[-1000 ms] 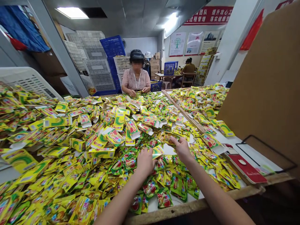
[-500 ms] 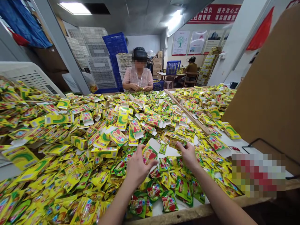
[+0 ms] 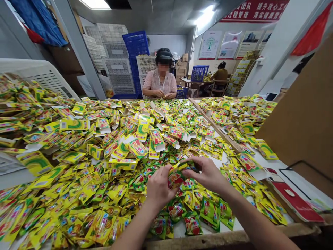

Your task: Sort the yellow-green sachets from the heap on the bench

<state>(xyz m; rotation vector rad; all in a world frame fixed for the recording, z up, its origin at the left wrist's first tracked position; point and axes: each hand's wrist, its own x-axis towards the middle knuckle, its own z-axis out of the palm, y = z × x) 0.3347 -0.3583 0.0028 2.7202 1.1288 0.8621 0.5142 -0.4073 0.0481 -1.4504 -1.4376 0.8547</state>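
Note:
My left hand (image 3: 160, 185) is closed around a small yellow-and-green cardboard box (image 3: 176, 177) with red fruit printed on it. My right hand (image 3: 210, 173) meets it from the other side, its fingers pinching a small candy packet (image 3: 191, 166) against the box's open upper end. How far the packet sits inside the box is hidden by the fingers. Below both hands lie green packets with watermelon pictures (image 3: 191, 223). Yellow packets (image 3: 100, 227) spread thickly to the left, and several more printed boxes (image 3: 136, 146) are heaped just beyond the left hand.
A wooden divider (image 3: 215, 125) crosses the table on the right. A brown cardboard panel (image 3: 299, 114) and a red-and-white object (image 3: 295, 201) are at the right. A white crate (image 3: 44, 78) stands at the left. Opposite sits a person (image 3: 160, 83); another person (image 3: 220, 78) sits farther back.
My right hand has moved left to the box and brought the packet to its open end. The box has tilted in my left hand. The whole view has shifted slightly.

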